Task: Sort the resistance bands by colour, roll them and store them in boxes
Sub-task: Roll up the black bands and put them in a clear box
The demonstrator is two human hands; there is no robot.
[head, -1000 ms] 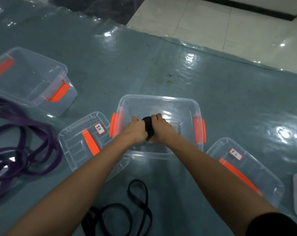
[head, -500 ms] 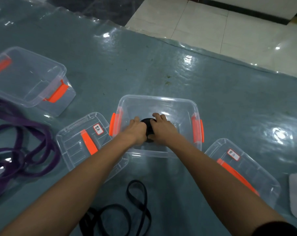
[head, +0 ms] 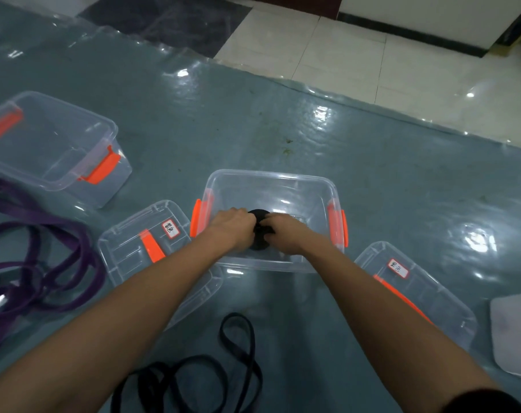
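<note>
**What surrounds your work**

A glossy blue-grey mat (head: 402, 189) fills most of your view, and its shiny surface wrinkles and catches glare along the far edge. A small greenish smudge (head: 284, 143) marks it just above the frame's centre. In the upper right you see white floor tiles (head: 357, 64), a dark skirting strip (head: 417, 35) and a pale wall (head: 432, 13). A dark floor panel (head: 163, 22) sits at the top, left of centre. A pale grey sheet (head: 515, 332) lies at the lower right edge, cut off by the frame.

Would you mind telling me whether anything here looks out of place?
Nothing looks damaged. The purple bands lie tangled at left, a black band sprawls unrolled in the foreground, and greenish specks mark the mat beyond the middle box.
</note>
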